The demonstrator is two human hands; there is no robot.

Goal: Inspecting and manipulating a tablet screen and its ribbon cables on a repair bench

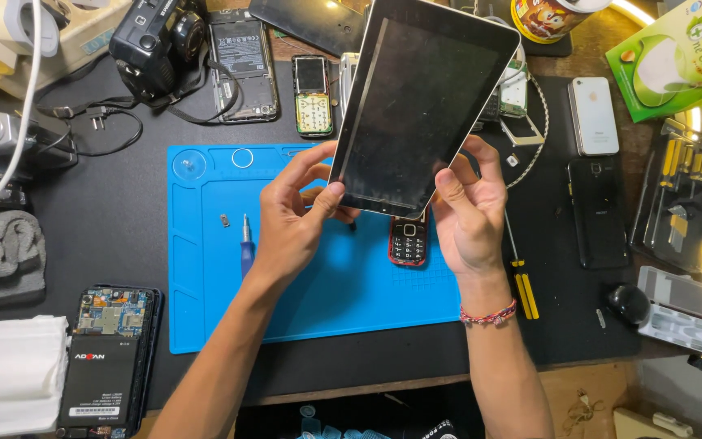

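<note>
Tablet: a flat, dark-screened rectangular tablet with a silvery metal rim [424, 106] is held up off the table, tilted with its top edge away from the person and its lower edge nearest the hands, so the glass faces the head camera.
Left hand: the left hand [298, 215] is closed on the tablet's lower left corner, thumb pressed on the front edge and fingers curled behind it.
Right hand: the right hand [469, 203] grips the lower right corner, thumb on the screen side and fingers wrapped round the rim; a beaded bracelet [489, 315] sits on that wrist.
Why held so: a two-corner grip steadies the wide slab and leaves the screen uncovered, which, I judge, suits looking it over.
Tablet's look: the screen is off and glossy, with faint reflections; I see no crack.
Below the tablet: a small red-and-black keypad phone [409, 241] lies on the blue silicone work mat [205, 268], partly hidden by the tablet.
Mat tools: a blue-handled screwdriver [245, 244] rests just left of the left wrist, within reach.
Right of the mat: a yellow-handled screwdriver [522, 284] lies on the black table [123, 219] near the right forearm.
</note>
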